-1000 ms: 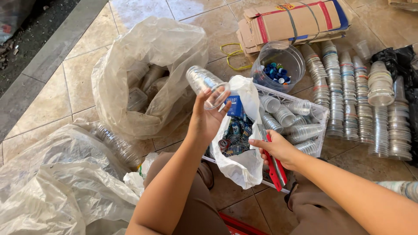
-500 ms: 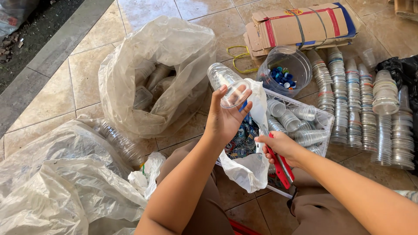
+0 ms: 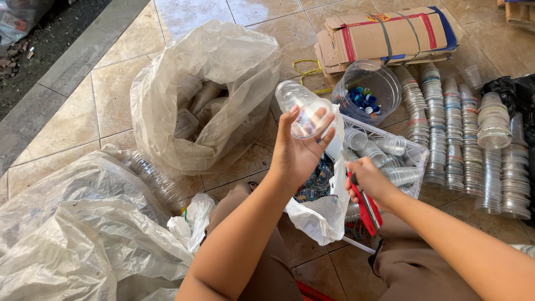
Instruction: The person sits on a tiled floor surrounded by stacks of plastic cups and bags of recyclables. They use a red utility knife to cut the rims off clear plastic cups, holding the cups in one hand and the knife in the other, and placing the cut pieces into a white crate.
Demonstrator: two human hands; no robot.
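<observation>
bottle (image 3: 298, 106) raised since 1 s ago | left hand (image 3: 298, 153) grips it | right hand (image 3: 370, 181) clasps red tool (image 3: 368, 209), blade hidden

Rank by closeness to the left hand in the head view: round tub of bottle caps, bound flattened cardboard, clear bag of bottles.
From the left hand:
1. Round clear tub of bottle caps, upper right.
2. Clear plastic bag of bottles, left.
3. Bound flattened cardboard, far top right.
</observation>
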